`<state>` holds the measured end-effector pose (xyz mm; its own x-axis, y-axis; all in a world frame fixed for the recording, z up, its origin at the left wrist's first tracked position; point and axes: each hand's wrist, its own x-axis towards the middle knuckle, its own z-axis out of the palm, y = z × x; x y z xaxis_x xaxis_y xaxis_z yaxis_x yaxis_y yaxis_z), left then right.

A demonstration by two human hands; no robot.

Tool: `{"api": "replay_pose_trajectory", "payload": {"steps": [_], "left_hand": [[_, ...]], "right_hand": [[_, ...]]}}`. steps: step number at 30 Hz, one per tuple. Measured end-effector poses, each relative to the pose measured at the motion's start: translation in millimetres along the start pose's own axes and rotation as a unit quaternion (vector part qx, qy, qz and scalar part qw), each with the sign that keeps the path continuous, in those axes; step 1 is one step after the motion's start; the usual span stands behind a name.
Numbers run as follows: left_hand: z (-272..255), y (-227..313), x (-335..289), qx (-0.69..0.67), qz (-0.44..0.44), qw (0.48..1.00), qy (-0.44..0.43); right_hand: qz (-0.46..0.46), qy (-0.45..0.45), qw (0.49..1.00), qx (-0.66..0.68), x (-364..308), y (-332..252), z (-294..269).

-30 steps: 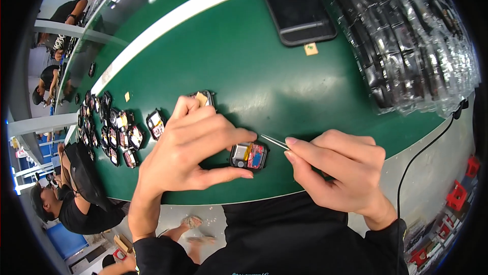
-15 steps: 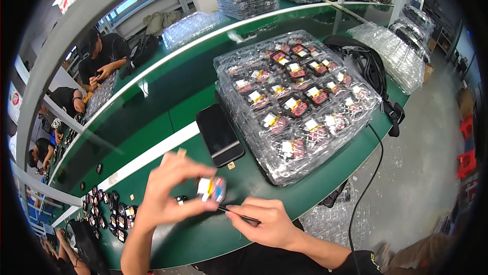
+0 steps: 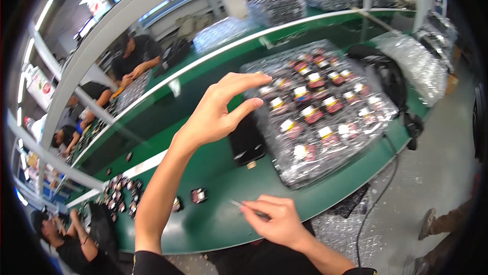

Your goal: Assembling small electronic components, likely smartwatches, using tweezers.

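1. Many small dark parts (image 3: 118, 196) lie in a loose cluster at the far left of the green desk (image 3: 213, 219); two more sit apart to their right, one (image 3: 176, 204) half hidden by my left forearm, and one dark part with a pale face (image 3: 198, 195) in the open.
2. My left hand (image 3: 218, 109) is raised well above the desk, thumb and forefinger curved into a wide pinch; I see nothing between them.
3. Just beyond and right of that hand lies the clear blister tray (image 3: 325, 122), its pockets filled in rows with small red, white and yellow parts. A black flat device (image 3: 246, 140) lies against the tray's left edge.
4. My right hand (image 3: 274, 219) rests low at the near desk edge, closed on thin tweezers (image 3: 243, 206) whose tips point left toward the lone part, near but not touching.
5. For the tray, the left hand is nearer.
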<state>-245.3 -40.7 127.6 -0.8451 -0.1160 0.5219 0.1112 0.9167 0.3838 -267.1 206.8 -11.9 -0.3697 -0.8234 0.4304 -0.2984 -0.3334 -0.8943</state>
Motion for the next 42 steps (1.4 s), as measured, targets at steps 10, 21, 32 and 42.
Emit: {"api": "replay_pose_trajectory", "payload": {"steps": [10, 21, 32, 42], "left_hand": [[-57, 53, -200, 0.168, -0.237, 0.929, -0.231], [-40, 55, -237, 0.129, -0.273, 0.942, -0.145], [-32, 39, -261, 0.051, -0.325, 0.938, -0.109], [-24, 44, -249, -0.042, -0.251, 0.957, -0.142]], "right_hand": [[0.012, -0.022, 0.999, -0.020, 3, 1, -3], [0.015, -0.017, 0.995, -0.096, 3, 4, 10], [0.017, -0.046, 0.990, -0.130, 9, 4, 13], [0.053, -0.093, 0.993, -0.049, 18, 1, 6]]}}
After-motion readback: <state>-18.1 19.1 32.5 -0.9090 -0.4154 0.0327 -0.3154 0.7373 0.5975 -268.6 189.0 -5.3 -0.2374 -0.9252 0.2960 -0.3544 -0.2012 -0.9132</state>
